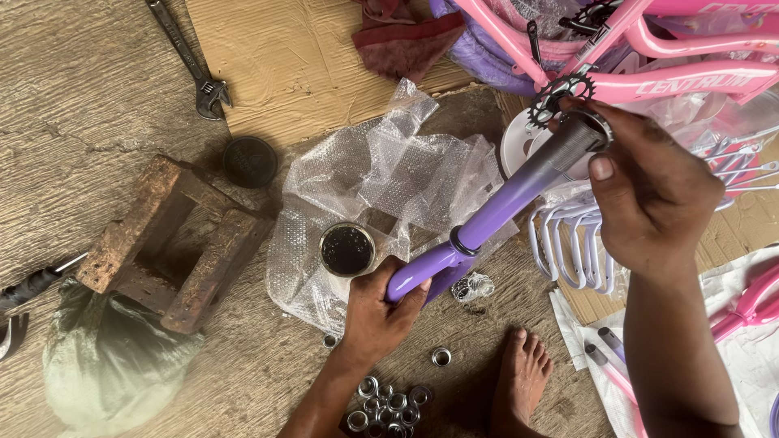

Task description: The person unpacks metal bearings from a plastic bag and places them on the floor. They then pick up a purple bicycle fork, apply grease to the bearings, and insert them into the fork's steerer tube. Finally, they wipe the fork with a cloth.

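Head view is showing the purple fork (495, 215) slanting centre-frame toward two o'clock. Left hand (377, 312) is clamping its fingers around the crown; right hand (649, 191) is pinching the steerer top. Rigid, smooth-painted metal, probably slippery; the crown seems the safest hold.

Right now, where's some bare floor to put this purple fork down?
Bare floor lies at top left, between the wrench and the wooden block, and in the strip between the sack and the left hand. The cardboard is mostly bare too. The right side is crowded: pink frame, white rack, bubble wrap, rings.
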